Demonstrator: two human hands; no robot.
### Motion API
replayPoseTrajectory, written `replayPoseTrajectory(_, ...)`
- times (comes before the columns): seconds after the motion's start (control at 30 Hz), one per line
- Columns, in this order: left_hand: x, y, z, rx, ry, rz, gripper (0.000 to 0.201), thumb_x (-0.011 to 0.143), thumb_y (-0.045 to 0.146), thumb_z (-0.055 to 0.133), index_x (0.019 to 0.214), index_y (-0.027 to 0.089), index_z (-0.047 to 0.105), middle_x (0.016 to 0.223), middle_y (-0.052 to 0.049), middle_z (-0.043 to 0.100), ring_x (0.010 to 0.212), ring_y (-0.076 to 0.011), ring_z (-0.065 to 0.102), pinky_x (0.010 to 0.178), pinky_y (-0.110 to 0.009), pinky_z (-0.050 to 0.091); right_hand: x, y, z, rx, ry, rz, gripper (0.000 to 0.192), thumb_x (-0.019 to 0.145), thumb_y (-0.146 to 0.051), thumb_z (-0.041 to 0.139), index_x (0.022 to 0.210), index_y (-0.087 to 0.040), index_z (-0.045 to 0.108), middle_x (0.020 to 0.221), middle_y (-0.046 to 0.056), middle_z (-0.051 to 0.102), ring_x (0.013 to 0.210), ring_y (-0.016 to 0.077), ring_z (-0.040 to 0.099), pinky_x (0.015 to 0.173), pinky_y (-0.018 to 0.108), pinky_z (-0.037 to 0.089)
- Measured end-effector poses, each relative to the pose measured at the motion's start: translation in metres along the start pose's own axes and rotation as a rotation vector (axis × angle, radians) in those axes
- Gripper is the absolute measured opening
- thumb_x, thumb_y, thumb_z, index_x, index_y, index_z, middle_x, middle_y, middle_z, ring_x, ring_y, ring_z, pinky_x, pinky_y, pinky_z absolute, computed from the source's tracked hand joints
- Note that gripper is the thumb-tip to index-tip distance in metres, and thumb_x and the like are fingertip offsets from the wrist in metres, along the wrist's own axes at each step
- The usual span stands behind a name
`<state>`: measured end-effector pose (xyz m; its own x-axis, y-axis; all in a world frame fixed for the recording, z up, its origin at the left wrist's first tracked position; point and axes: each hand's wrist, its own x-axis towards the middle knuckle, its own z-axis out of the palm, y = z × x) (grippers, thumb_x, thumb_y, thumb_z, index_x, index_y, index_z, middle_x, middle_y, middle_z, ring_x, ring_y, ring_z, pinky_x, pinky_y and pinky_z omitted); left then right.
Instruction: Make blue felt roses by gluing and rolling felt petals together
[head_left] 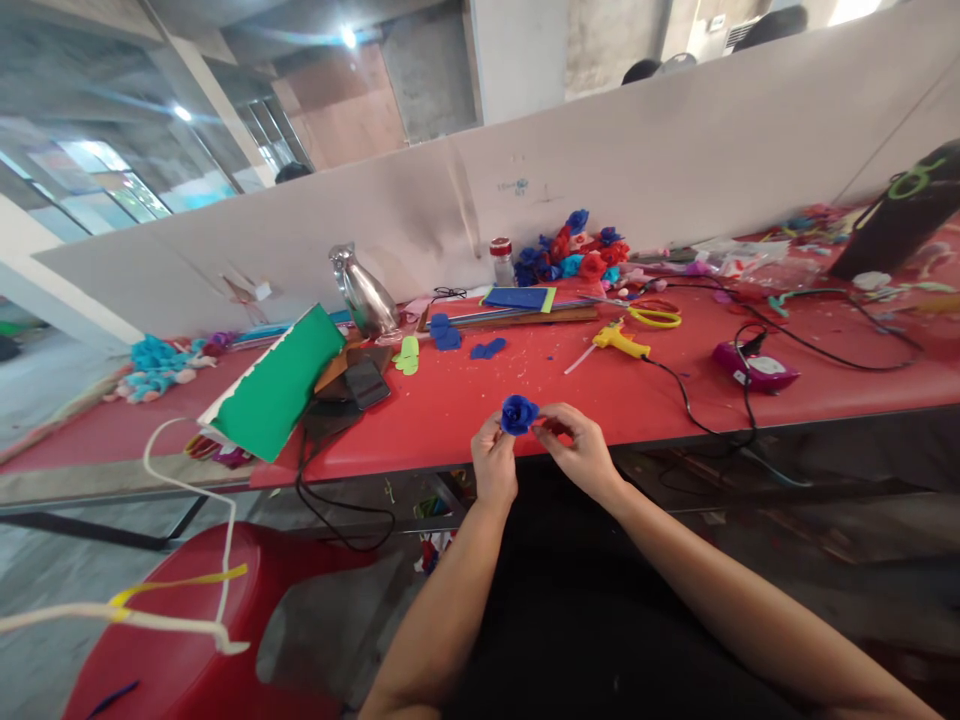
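Note:
A blue handmade flower (517,414) with curled petals is held up over the table's front edge. My left hand (495,462) is closed around its underside. The fingers of my right hand (577,445) are pinched at the flower's right-hand petal edge. Beyond the hands lie loose blue petal pieces (488,348) and light green leaf-shaped pieces (407,355). A yellow glue gun (621,341) rests to the right, its glue stick poking out the back. Yellow-handled scissors (654,315) lie behind it.
On the red table (450,400) stand a green box (277,385), a silver jug (364,295), a jar (501,262) and a dark bottle (896,215). Finished flowers (577,250) pile by the partition. Black cables run around a purple power block (756,367). A red stool (195,610) stands lower left.

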<state>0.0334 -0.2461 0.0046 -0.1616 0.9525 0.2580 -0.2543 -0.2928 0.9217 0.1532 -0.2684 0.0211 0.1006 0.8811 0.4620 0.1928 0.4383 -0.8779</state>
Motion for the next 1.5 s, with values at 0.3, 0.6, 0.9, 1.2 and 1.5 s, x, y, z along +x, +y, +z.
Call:
replayPoseTrajectory(0.3, 0.003, 0.004, -0.003, 0.005, 0.029, 0.079, 0.015, 0.066, 0.034, 0.075, 0.070, 0.020, 0.070, 0.073, 0.000, 0.067, 0.075, -0.0144, 0.058, 0.078, -0.030, 0.047, 0.003, -0.042, -0.005, 0.147, -0.067, 0.189, 0.020, 0.081, -0.038, 0.055, 0.075, -0.019, 0.056, 0.067, 0.000, 0.055, 0.065, 0.0134, 0.051, 0.059, 0.024, 0.042)
replayPoseTrajectory(0.6, 0.005, -0.005, -0.008, 0.042, 0.038, 0.145, 0.014, 0.070, 0.033, 0.074, 0.072, 0.020, 0.070, 0.074, 0.000, 0.063, 0.075, -0.0135, 0.057, 0.078, -0.030, 0.046, 0.004, -0.039, -0.003, 0.082, -0.033, 0.247, 0.018, 0.073, -0.035, 0.057, 0.066, -0.019, 0.055, 0.060, -0.003, 0.051, 0.055, 0.0111, 0.046, 0.053, 0.024, 0.036)
replayPoseTrajectory(0.9, 0.007, -0.005, -0.009, 0.119, 0.044, 0.189, 0.009, 0.072, 0.031, 0.071, 0.072, 0.021, 0.070, 0.075, -0.001, 0.064, 0.077, -0.0147, 0.058, 0.078, -0.030, 0.046, 0.007, -0.038, -0.004, -0.013, -0.099, 0.245, 0.014, 0.072, -0.031, 0.055, 0.074, -0.018, 0.060, 0.068, 0.001, 0.063, 0.063, 0.0137, 0.056, 0.057, 0.024, 0.042)
replayPoseTrajectory(1.2, 0.008, -0.006, -0.010, 0.137, 0.029, 0.205, 0.008, 0.072, 0.030, 0.071, 0.072, 0.022, 0.070, 0.075, -0.001, 0.065, 0.077, -0.0149, 0.057, 0.076, -0.030, 0.046, 0.008, -0.036, -0.006, -0.234, -0.055, 0.198, 0.021, 0.074, -0.029, 0.051, 0.060, -0.019, 0.062, 0.058, 0.001, 0.063, 0.055, 0.0135, 0.055, 0.054, 0.024, 0.040)
replayPoseTrajectory(1.5, 0.008, -0.010, -0.011, 0.128, 0.054, 0.177, 0.013, 0.072, 0.034, 0.071, 0.071, 0.021, 0.070, 0.075, -0.001, 0.064, 0.076, -0.0146, 0.058, 0.077, -0.030, 0.047, 0.008, -0.037, -0.008, -0.053, -0.026, 0.251, 0.026, 0.078, -0.032, 0.047, 0.059, -0.018, 0.058, 0.057, 0.002, 0.061, 0.057, 0.0153, 0.057, 0.056, 0.026, 0.044)
